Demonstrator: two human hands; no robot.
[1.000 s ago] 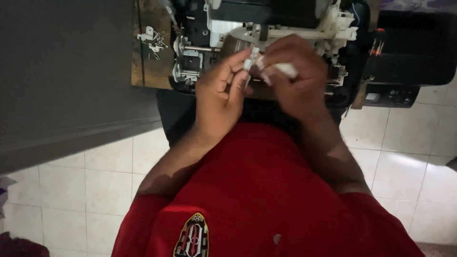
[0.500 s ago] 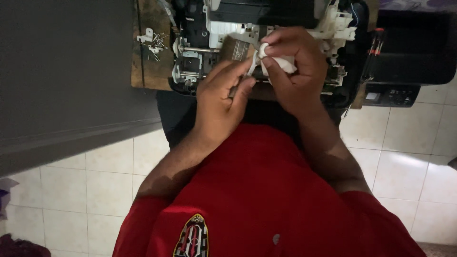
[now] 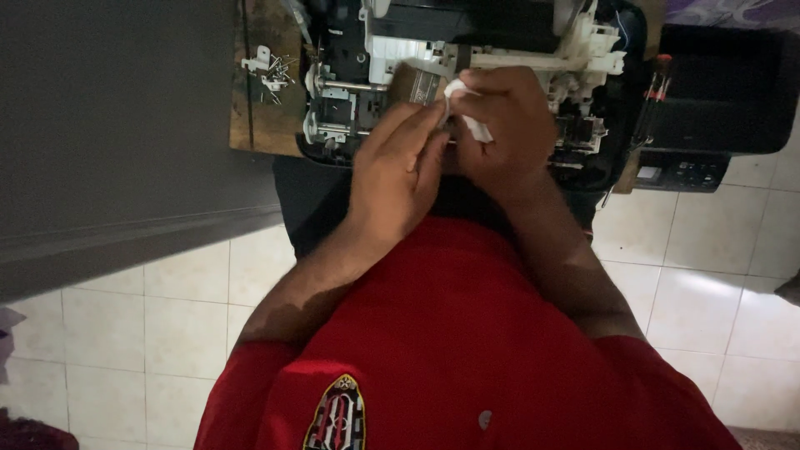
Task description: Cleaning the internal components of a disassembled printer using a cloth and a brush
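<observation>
the right hand [image 3: 504, 125] pinches a small white cloth [image 3: 468, 112] over the opened printer [image 3: 467, 67] on the worktop [image 3: 258, 108]; the left hand [image 3: 400, 171], fingers narrowed, touches the cloth's lower edge.

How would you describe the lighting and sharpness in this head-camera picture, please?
Head view: dim overall, with the opened machine in shadow; a bright patch of glare on the floor tiles; the left hand and right hand are slightly soft.

The hands [image 3: 450, 142] hide most of the white scrap [image 3: 477, 127]; the opened machine [image 3: 467, 50] is cut off above.
</observation>
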